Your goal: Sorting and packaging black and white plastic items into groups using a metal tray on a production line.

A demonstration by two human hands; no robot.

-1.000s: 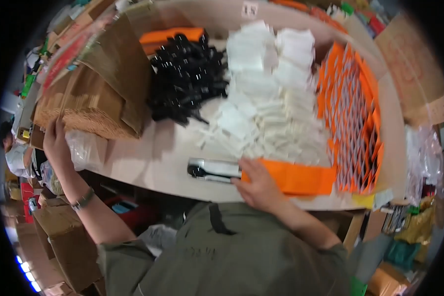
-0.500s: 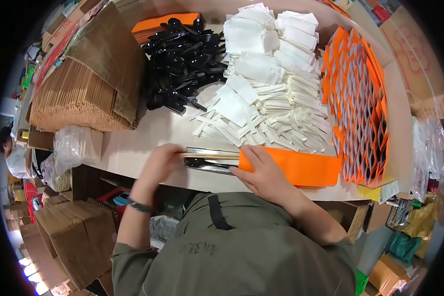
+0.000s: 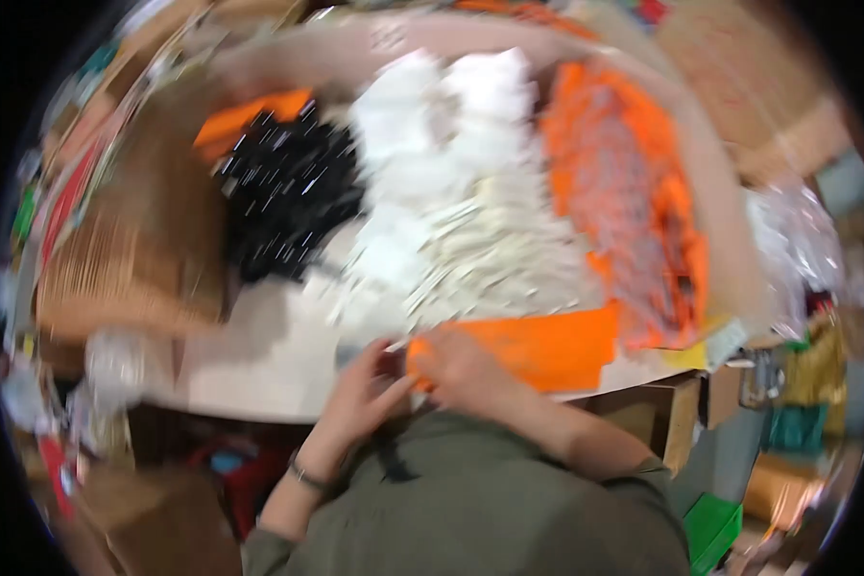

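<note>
The whole view is smeared by motion. An orange paper sleeve [image 3: 547,350] lies along the table's near edge, one end toward my right. My right hand [image 3: 461,370] is closed over its left end, fingers on top. Just left of that end, my left hand [image 3: 360,389] has its fingers curled and its thumb pointing to the sleeve's opening. Whatever it grips is too blurred to make out. A greyish patch [image 3: 350,355] shows beside its fingers. Beyond lie white paper packets [image 3: 398,192] and thin cream-coloured strips [image 3: 509,264].
A pile of black plastic cutlery [image 3: 288,187] lies back left, beside a carton of thin brown sticks [image 3: 125,274]. Standing orange sleeves [image 3: 624,202] fill the right side. A raised cardboard rim [image 3: 715,182] borders the table. Below right is a green crate [image 3: 712,528].
My left hand has moved right to the sleeve's end. The chopsticks and black cutlery that stuck out of the sleeve no longer show. The whole view has shifted and blurred.
</note>
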